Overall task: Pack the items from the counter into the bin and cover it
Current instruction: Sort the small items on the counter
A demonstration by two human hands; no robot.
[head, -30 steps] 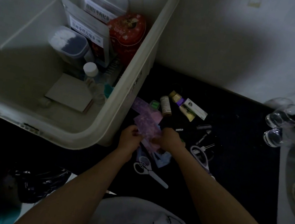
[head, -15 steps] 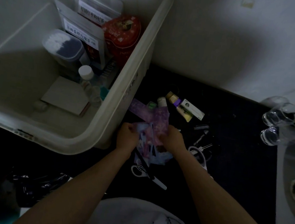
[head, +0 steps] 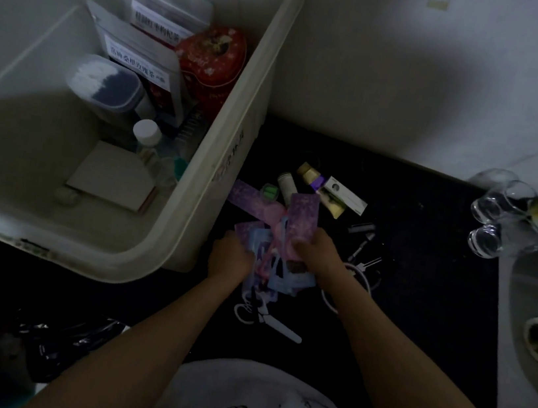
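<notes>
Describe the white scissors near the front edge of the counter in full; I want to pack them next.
The white scissors lie flat on the black counter, just nearer the person than the two hands. Handles and blades both look white; whether plastic or a sheath covers the blades is unclear in the dim light. The looped handles point left, the closed blades angle right and toward the person. The handle end seems tucked under the purple and blue packets being gathered. Neither hand touches them.

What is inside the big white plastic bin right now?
In the white plastic bin: two grey labelled pouches, a red tin, a clear swab box, a white-capped bottle, a flat pale card. Anything beneath them is hidden.
</notes>
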